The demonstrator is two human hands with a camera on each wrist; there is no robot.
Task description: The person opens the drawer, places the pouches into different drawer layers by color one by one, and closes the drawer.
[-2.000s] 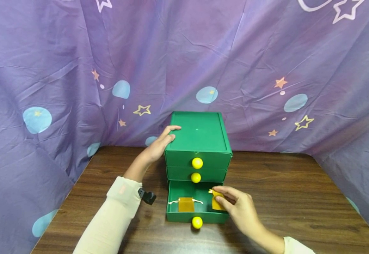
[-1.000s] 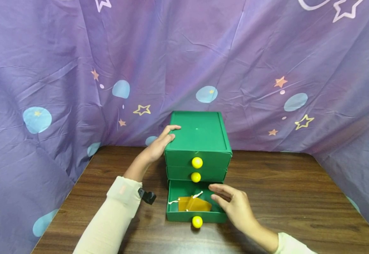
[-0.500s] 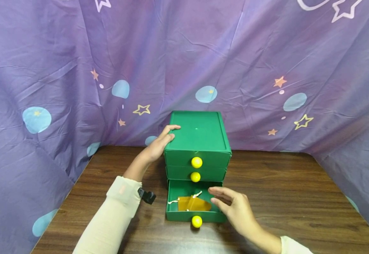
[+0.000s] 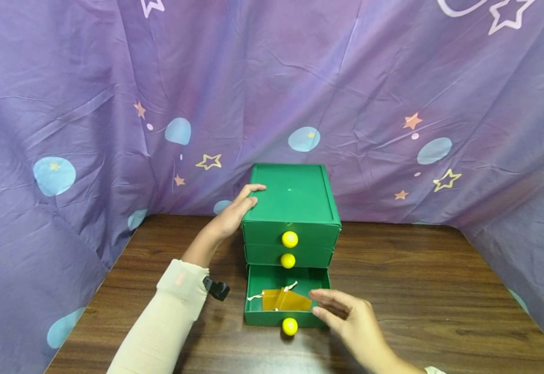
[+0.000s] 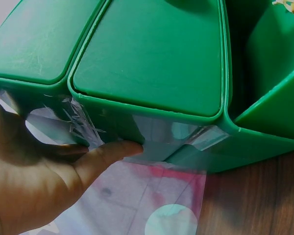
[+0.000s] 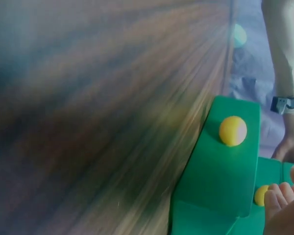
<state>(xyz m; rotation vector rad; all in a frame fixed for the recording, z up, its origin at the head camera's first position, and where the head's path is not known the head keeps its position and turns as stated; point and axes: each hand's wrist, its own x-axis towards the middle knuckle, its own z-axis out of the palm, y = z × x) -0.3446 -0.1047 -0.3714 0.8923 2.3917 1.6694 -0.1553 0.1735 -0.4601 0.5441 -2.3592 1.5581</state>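
A green drawer cabinet (image 4: 290, 197) with yellow ball knobs stands on the table, its bottom drawer (image 4: 262, 318) pulled out. Inside that drawer lie two amber drawstring pouches with white cords; the right pouch (image 4: 298, 301) overlaps the left pouch (image 4: 269, 299). My left hand (image 4: 233, 214) rests against the cabinet's left side and top edge; in the left wrist view its thumb (image 5: 112, 152) lies along the taped side. My right hand (image 4: 356, 318) is at the drawer's right edge, thumb and fingers apart, holding nothing. Its fingers also show at the right wrist view's lower right corner.
The upper two drawers (image 4: 264, 234) are pushed in. Brown wooden tabletop (image 4: 416, 291) extends around the cabinet, and a purple star-patterned cloth (image 4: 374, 83) hangs behind it. A black wrist camera (image 4: 217, 289) sits on the left forearm.
The right hand has let go of the second pouch, which now lies across the first in the drawer. It has since drawn slightly toward the front. The left hand stays put.
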